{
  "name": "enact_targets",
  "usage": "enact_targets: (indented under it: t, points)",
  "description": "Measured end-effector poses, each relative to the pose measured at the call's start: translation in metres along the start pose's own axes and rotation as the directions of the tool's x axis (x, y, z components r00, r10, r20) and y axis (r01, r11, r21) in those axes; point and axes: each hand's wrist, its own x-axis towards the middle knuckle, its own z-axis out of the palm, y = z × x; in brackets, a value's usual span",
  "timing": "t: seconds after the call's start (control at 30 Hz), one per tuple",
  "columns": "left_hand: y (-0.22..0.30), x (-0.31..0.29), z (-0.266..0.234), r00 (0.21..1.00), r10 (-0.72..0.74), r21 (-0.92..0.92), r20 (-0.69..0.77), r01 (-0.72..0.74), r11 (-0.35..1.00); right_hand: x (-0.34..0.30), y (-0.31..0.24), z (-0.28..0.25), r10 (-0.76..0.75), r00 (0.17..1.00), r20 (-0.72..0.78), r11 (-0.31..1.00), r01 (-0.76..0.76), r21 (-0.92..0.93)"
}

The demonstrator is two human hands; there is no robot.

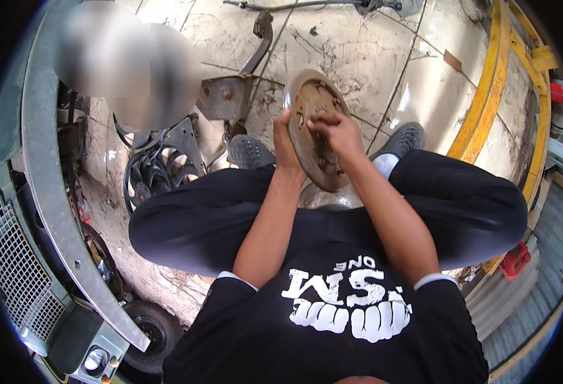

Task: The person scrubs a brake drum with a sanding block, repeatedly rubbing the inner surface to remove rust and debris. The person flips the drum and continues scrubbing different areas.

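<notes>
Upright and tilted between my knees is a rusty round metal disc (pixel 323 157) with a raised rim, holes and studs on its inner face. My left hand (pixel 286 146) is closed around its left rim, with the thumb near the edge. Across the right rim reaches my right hand (pixel 340 136), its fingers half bent and a little apart, tips at the inner face. I see nothing held between those fingertips, though the far side of the hand is hidden. Just below the disc, a rounded grey metal thing (pixel 329 200) shows between my legs, mostly covered.
A black fan (pixel 156 169) lies left of my left shoe; beyond it is a rusty bracket (pixel 224 96) with a pedal (pixel 261 48). A vehicle's grille (pixel 19 249) and grey bumper (pixel 48 160) stand at left. Yellow metal frame (pixel 486 83) rises at right. Blur hides the upper left.
</notes>
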Motion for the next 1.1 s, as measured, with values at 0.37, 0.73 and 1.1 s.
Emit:
enact_targets:
  t: [0.37, 0.73, 1.1]
  points:
    - [-0.008, 0.01, -0.021, 0.991, -0.055, -0.012, 0.122, 0.057, 0.998, -0.013, 0.0, 0.004, 0.115, 0.993, -0.014, 0.974, -0.11, 0.197]
    - [-0.005, 0.011, -0.032, 0.993, -0.076, 0.138, 0.093, 0.063, 0.988, -0.022, 0.034, -0.002, 0.053, 0.998, 0.025, 0.995, -0.055, 0.087]
    - [-0.001, 0.008, -0.033, 0.993, -0.059, 0.035, 0.104, 0.056, 0.998, -0.037, 0.031, 0.006, 0.234, 0.972, 0.005, 0.957, -0.231, 0.173]
